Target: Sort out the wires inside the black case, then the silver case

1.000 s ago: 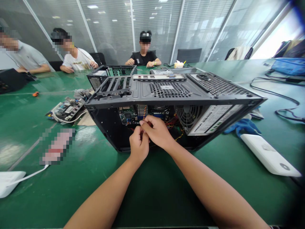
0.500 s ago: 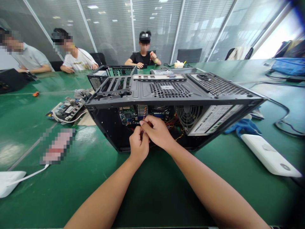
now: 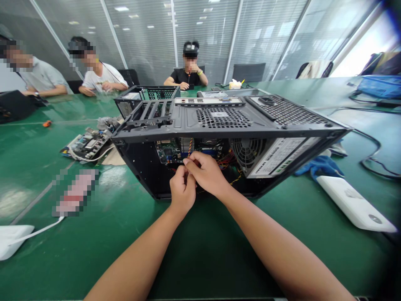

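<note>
A black computer case (image 3: pixel 219 121) lies on its side on the green table (image 3: pixel 206 246), its open side facing me. Inside I see a motherboard (image 3: pixel 171 151), coloured wires (image 3: pixel 230 161) and a power supply with a fan (image 3: pixel 250 152). My left hand (image 3: pixel 182 190) and my right hand (image 3: pixel 205 171) are pressed together at the case's opening. Both have fingers curled in a pinch around something small between them. What they hold is hidden by the fingers. An orange braided cable (image 3: pixel 190 144) runs up just above my right fingers.
A loose circuit board (image 3: pixel 86 144) lies left of the case, a white device (image 3: pixel 355 205) and blue cloth (image 3: pixel 316 167) to the right, a white box (image 3: pixel 12 240) at the near left. Cables (image 3: pixel 376 142) trail at far right. Three people sit across the table.
My hands have stayed in place at the case opening. The person opposite raised a hand to the face. The cable at the far right shifted earlier.
</note>
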### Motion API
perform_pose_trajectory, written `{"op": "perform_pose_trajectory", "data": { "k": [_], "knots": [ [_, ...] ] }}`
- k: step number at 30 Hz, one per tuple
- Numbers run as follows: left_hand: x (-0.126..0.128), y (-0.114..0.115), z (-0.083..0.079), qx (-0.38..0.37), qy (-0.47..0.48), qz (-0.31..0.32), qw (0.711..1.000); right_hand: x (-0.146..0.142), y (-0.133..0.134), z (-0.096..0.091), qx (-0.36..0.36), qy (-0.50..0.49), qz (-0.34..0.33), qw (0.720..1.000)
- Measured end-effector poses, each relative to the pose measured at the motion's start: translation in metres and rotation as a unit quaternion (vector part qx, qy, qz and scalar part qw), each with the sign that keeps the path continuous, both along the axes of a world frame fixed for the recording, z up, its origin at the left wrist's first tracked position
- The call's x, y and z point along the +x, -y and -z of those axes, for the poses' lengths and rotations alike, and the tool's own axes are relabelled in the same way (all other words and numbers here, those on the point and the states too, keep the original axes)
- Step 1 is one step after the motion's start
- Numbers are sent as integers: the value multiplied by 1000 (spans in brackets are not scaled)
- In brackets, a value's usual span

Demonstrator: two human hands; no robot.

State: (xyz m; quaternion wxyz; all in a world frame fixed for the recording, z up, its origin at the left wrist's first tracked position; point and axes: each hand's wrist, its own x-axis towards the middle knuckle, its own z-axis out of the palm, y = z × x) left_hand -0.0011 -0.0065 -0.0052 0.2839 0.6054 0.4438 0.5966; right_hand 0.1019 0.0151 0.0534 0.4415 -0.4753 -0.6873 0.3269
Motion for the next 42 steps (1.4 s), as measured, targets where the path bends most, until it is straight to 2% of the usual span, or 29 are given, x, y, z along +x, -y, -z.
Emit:
{"op": "perform_pose_trajectory", "data": {
  "k": [42],
  "knots": [
    [0, -1, 3, -4, 3, -1, 1000, 0, 0, 2, 1, 1, 1, 1000]
  ]
}}
